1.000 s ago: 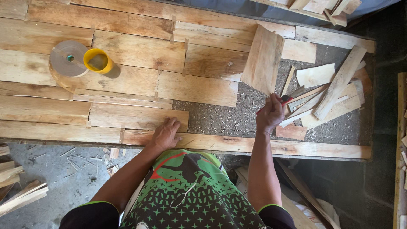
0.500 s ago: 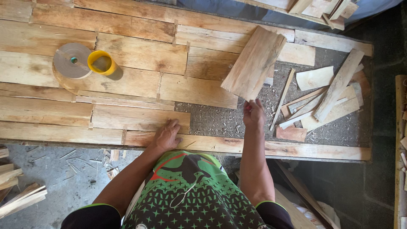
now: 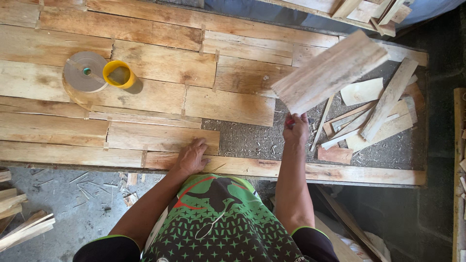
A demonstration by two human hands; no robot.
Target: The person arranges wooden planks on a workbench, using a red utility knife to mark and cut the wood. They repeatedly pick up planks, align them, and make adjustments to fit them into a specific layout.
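Note:
My right hand (image 3: 296, 128) grips the near corner of a thin wooden sheet (image 3: 330, 72) and holds it lifted and tilted above the bench, its long side running up to the right. A small red-handled tool shows between the fingers of that hand. My left hand (image 3: 190, 157) lies flat, fingers spread, on the end of a laid wooden sheet (image 3: 160, 137) at the bench's near edge. Rows of similar wooden sheets (image 3: 145, 63) cover the left part of the bench.
A roll of tape (image 3: 85, 72) and a yellow cup (image 3: 119, 73) sit on the sheets at the left. A heap of wood offcuts (image 3: 374, 114) lies at the right on the grey bench top (image 3: 252, 136). More wood scraps (image 3: 24, 225) lie on the floor at left.
My right hand has swung the lifted wooden sheet from near upright to slanting right and moved slightly left toward me. The left hand has stayed pressed on the laid sheet.

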